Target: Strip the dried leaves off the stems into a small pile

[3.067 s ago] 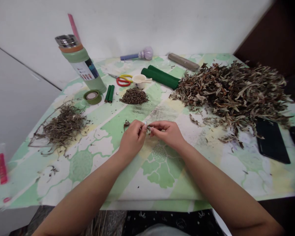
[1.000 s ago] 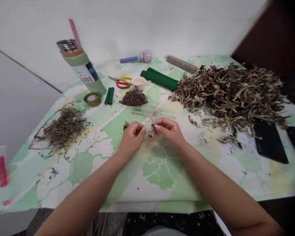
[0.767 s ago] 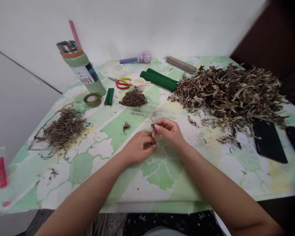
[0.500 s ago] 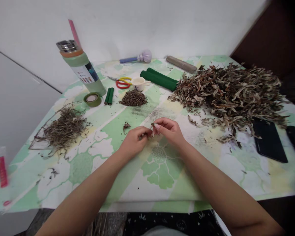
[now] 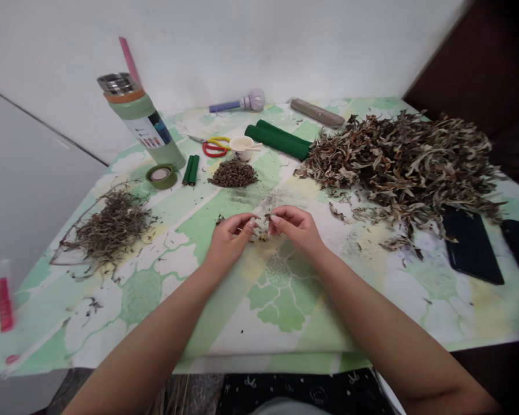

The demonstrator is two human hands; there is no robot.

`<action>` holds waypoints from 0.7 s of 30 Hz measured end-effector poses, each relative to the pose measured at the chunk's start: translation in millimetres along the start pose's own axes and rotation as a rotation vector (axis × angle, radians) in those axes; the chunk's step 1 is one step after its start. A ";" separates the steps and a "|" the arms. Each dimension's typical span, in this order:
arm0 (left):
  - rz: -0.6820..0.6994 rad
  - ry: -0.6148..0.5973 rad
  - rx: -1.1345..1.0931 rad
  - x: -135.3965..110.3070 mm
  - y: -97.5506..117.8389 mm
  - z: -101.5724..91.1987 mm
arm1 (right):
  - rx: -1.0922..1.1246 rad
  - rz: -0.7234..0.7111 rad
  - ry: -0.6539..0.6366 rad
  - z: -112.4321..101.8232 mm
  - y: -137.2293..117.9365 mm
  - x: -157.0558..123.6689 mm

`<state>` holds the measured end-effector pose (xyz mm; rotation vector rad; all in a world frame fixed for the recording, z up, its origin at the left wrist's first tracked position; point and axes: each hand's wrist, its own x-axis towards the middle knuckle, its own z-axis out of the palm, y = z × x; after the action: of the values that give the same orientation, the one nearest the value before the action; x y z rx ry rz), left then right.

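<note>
My left hand (image 5: 228, 238) and my right hand (image 5: 297, 227) meet over the middle of the green patterned tablecloth (image 5: 277, 294). Both pinch a small dried leaf sprig (image 5: 260, 229) between thumb and fingertips, the fingers curled. A large heap of dried leaves (image 5: 404, 158) lies to the right of my right hand. A pile of bare stems (image 5: 110, 225) lies to the left. A small mound of crumbled leaf bits (image 5: 233, 172) sits beyond my hands. A loose leaf scrap (image 5: 219, 219) rests just left of my left hand.
A green flask (image 5: 142, 118), a tape roll (image 5: 160, 174), two short green sticks (image 5: 191, 169), scissors (image 5: 214, 146), a white cup (image 5: 243, 147), green rolls (image 5: 279, 140), a brush (image 5: 242, 102) and a grey roll (image 5: 316, 112) stand at the back. Two black phones (image 5: 471, 244) lie at the right edge.
My left hand dipped to the cloth, then rose back to meet the right hand at the sprig. The right hand stayed nearly still.
</note>
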<state>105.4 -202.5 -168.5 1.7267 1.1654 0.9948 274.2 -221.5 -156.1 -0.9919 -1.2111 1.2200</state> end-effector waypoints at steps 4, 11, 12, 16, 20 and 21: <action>0.104 0.044 0.083 1.0 6.1 -2.3 | -0.120 0.017 -0.034 2.1 2.7 -0.9; 0.251 0.027 0.263 -2.0 6.7 -0.9 | -0.273 -0.012 -0.105 5.1 1.6 -4.1; 0.259 0.019 0.285 -2.1 5.8 -0.6 | -0.278 -0.015 -0.118 5.2 1.4 -4.2; 0.304 0.007 0.354 -1.6 3.1 0.0 | -0.294 -0.012 -0.152 5.2 1.3 -4.7; 0.337 0.019 0.392 -2.0 2.7 0.1 | -0.269 -0.006 -0.157 5.5 0.8 -5.3; 0.342 0.020 0.397 -2.3 2.9 0.1 | -0.265 -0.002 -0.157 5.5 0.5 -5.3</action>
<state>105.8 -205.4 -166.2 2.2938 1.1599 1.0291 268.9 -227.0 -156.6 -1.1023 -1.5265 1.1722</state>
